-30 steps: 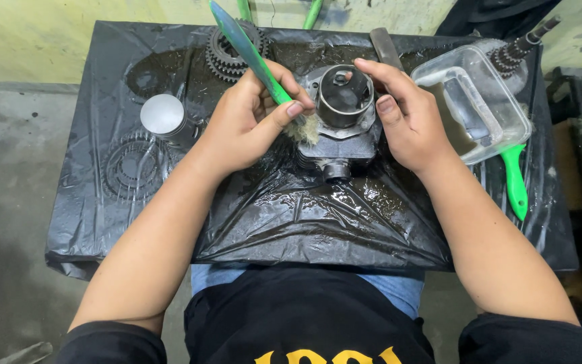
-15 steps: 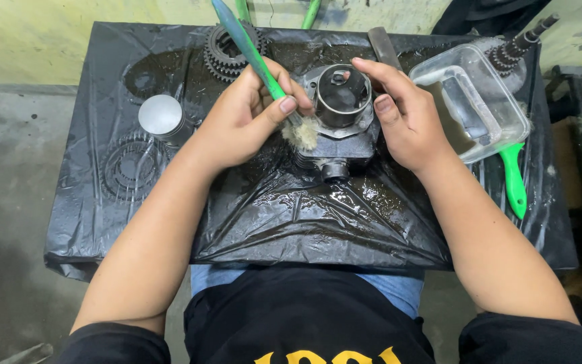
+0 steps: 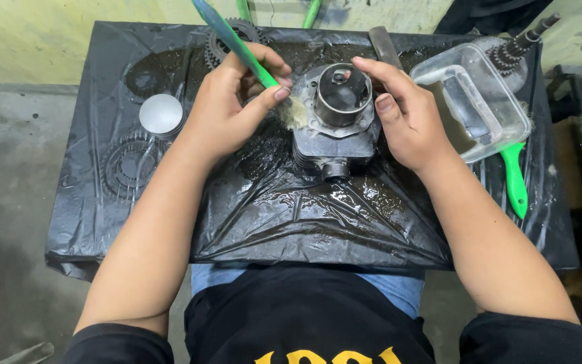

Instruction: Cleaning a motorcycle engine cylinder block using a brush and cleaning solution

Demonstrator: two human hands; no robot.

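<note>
Our left hand (image 3: 227,108) is closed around a green-handled brush (image 3: 237,44), bristles pressed against the left flank of the engine cylinder (image 3: 335,121). Our right hand (image 3: 405,118) is spread over the cylinder's right side, fingers curled on its rim, steadying it. The cylinder sits between our two hands on black plastic sheeting (image 3: 271,209) draped over the table.

Risks as we judge them: the sheeting is wet and slick, so the cylinder could slide under brush pressure if the right hand's hold loosens. The clear tub (image 3: 486,101) of liquid sits just beyond the right hand, close enough for a wrist to tip it.

Near the left hand: a round silver piston (image 3: 161,114), a gear (image 3: 127,165) lying under the plastic's sheen, another gear (image 3: 220,40) behind the fingers. A second green brush handle (image 3: 514,182) pokes out beneath the tub.

Hard to read: the brush handle's top is cut off by the frame edge; the cylinder's far side and bore bottom are hidden; the geared shaft (image 3: 516,47) past the tub is partly obscured.
</note>
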